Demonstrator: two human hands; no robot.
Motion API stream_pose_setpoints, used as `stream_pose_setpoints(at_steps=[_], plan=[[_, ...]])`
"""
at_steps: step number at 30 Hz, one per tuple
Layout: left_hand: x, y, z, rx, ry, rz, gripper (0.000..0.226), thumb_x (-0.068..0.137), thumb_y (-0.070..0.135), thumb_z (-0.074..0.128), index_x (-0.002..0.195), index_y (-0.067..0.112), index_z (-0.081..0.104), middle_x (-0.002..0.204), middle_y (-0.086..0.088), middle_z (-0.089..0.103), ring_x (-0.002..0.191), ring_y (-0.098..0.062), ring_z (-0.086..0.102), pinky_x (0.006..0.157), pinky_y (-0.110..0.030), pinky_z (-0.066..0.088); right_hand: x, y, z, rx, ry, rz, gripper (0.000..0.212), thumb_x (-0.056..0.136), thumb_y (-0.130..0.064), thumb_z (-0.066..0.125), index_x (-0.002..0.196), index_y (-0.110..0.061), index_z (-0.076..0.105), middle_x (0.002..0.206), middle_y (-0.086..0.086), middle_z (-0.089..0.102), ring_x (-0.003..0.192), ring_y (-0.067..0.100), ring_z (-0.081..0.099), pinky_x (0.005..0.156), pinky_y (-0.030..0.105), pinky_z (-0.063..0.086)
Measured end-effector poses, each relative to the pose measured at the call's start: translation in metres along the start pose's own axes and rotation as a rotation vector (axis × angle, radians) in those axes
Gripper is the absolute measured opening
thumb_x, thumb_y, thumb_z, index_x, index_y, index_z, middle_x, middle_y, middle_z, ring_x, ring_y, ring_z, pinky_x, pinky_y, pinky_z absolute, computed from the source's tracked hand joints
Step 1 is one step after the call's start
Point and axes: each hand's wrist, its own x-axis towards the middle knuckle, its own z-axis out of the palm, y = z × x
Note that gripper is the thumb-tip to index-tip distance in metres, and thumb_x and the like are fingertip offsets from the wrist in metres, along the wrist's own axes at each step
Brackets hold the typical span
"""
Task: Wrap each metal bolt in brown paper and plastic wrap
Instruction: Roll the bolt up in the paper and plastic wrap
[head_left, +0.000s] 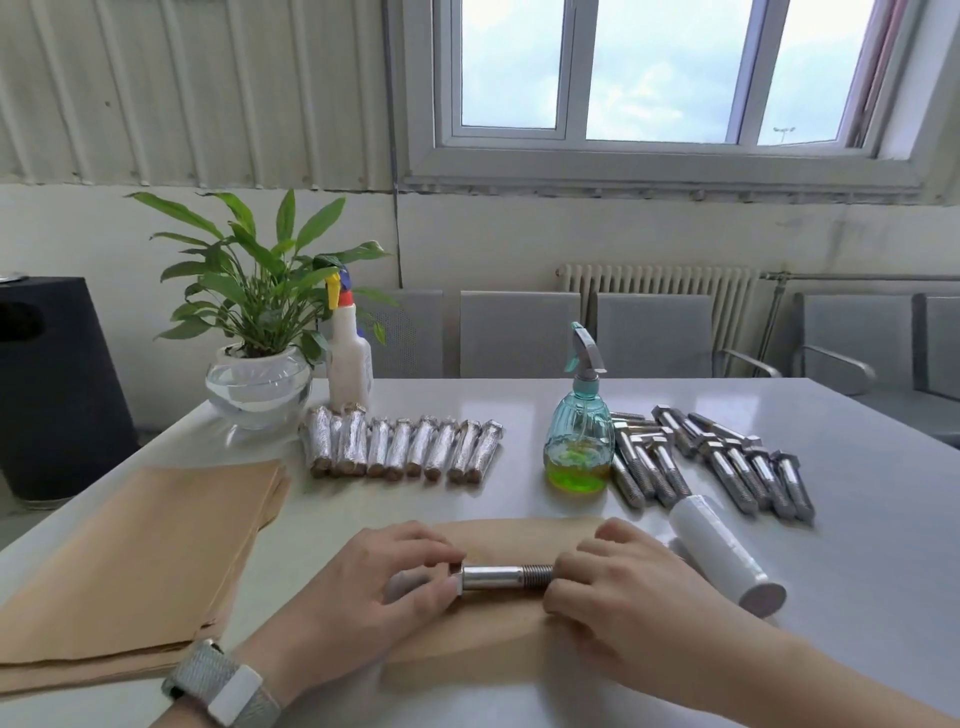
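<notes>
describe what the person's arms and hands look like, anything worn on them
Both forearms are bare, with no sleeves in view and no gloves. The left hand has a watch at its wrist: a grey woven band with a pale, rounded rectangular case. The right hand and its wrist carry nothing; no rings show on either hand.

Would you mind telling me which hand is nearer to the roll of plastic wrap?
Right. The right hand grips the bolt just beside the roll of plastic wrap; the left hand holds the bolt's far end.
</notes>
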Motion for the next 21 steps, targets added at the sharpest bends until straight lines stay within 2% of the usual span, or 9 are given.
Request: stream_pose_setpoints(at_steps=[3, 5, 8, 10, 12, 15, 17, 21], plan=[[0.000, -0.001, -0.001, 0.032, -0.047, -0.015, 0.057, 0.082, 0.077, 0.044, 0.118, 0.040, 0.066, 0.117, 0.028, 0.058, 0.109, 0.001, 0.057, 0.099, -0.032, 0.041, 0.009, 0.005, 0.002, 0.070, -0.026, 0.101, 0.025, 0.082, -0.048, 0.056, 0.101, -0.033, 0.057, 0.103, -0.013, 0.058, 0.093, 0.011, 0.057, 0.075, 0.028, 0.041], [0.002, 0.000, -0.002, 0.053, -0.063, -0.014, 0.064, 0.077, 0.082, 0.044, 0.119, 0.039, 0.066, 0.118, 0.029, 0.057, 0.109, 0.003, 0.056, 0.099, -0.032, 0.040, 0.016, 0.010, 0.006, 0.125, -0.022, 0.172, 0.031, 0.090, -0.053, 0.049, 0.113, -0.032, 0.053, 0.110, -0.013, 0.058, 0.102, 0.013, 0.055, 0.080, 0.029, 0.034], [0.004, 0.002, -0.004, 0.145, -0.066, -0.008, 0.069, 0.070, 0.088, 0.044, 0.116, 0.042, 0.066, 0.116, 0.034, 0.055, 0.107, 0.012, 0.049, 0.097, -0.020, 0.035, 0.028, 0.015, 0.010, 0.128, 0.007, 0.216, 0.023, 0.093, -0.050, 0.047, 0.098, -0.029, 0.054, 0.105, -0.008, 0.064, 0.096, 0.018, 0.058, 0.080, 0.030, 0.032], [0.006, 0.004, -0.004, 0.236, -0.045, -0.009, 0.069, 0.066, 0.090, 0.047, 0.110, 0.040, 0.067, 0.112, 0.034, 0.057, 0.105, 0.014, 0.044, 0.097, -0.017, 0.031, 0.032, 0.019, 0.011, 0.142, -0.004, 0.238, 0.017, 0.090, -0.046, 0.050, 0.085, -0.030, 0.047, 0.098, -0.005, 0.068, 0.091, 0.021, 0.059, 0.082, 0.029, 0.032], [0.009, 0.005, 0.000, 0.313, -0.011, -0.025, 0.065, 0.066, 0.088, 0.049, 0.100, 0.035, 0.066, 0.102, 0.029, 0.059, 0.096, 0.010, 0.047, 0.095, -0.019, 0.031, 0.034, 0.020, 0.012, 0.160, -0.012, 0.257, 0.016, 0.088, -0.045, 0.053, 0.081, -0.034, 0.045, 0.093, -0.005, 0.069, 0.087, 0.022, 0.059, 0.084, 0.029, 0.032], [0.019, 0.011, 0.008, 0.401, 0.036, -0.048, 0.044, 0.071, 0.074, 0.048, 0.084, 0.032, 0.050, 0.080, 0.024, 0.050, 0.077, 0.001, 0.046, 0.088, -0.022, 0.032, 0.033, 0.022, 0.016, 0.214, 0.018, 0.319, 0.014, 0.088, -0.045, 0.055, 0.087, -0.032, 0.058, 0.091, -0.008, 0.071, 0.085, 0.018, 0.060, 0.086, 0.028, 0.030], [0.025, 0.015, 0.012, 0.434, 0.048, -0.081, 0.032, 0.072, 0.065, 0.044, 0.076, 0.034, 0.041, 0.073, 0.022, 0.045, 0.071, -0.001, 0.043, 0.085, -0.023, 0.032, 0.033, 0.021, 0.020, 0.244, 0.066, 0.373, 0.015, 0.090, -0.042, 0.054, 0.096, -0.031, 0.061, 0.096, -0.011, 0.071, 0.089, 0.014, 0.061, 0.087, 0.026, 0.029], [0.036, 0.019, 0.016, 0.479, 0.050, -0.174, 0.027, 0.070, 0.062, 0.040, 0.064, 0.036, 0.035, 0.070, 0.021, 0.047, 0.066, 0.006, 0.041, 0.080, -0.017, 0.026, 0.032, 0.016, 0.025, 0.249, 0.144, 0.438, 0.030, 0.089, -0.049, 0.054, 0.117, -0.038, 0.054, 0.110, -0.015, 0.065, 0.107, 0.008, 0.053, 0.082, 0.026, 0.019]])
